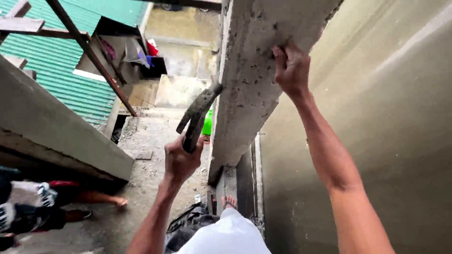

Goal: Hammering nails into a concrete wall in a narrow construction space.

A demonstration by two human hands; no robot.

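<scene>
— Left hand [181, 157]?
— Gripping a trowel [197, 115] by the handle, fingers wrapped tight; blade, caked grey, reaching up and just touching the edge of the concrete column [254, 70].
— Right hand [291, 68]?
— Clinging to the far edge of that same column, fingers curled over the rough corner, thumb pressing the face.
— Any containers showing?
— Only a green bottle [207, 123] peeking out behind the trowel, beside the column; contents impossible to tell. A dark bag [186, 223] lying on the ground near a bare foot [229, 202], insides hidden.
— Around all that?
— A smooth plastered wall [376, 117] rising to the right, a green corrugated roof [61, 61] slanting far left, another person's legs [56, 204] stretching across the gritty ground below.
</scene>
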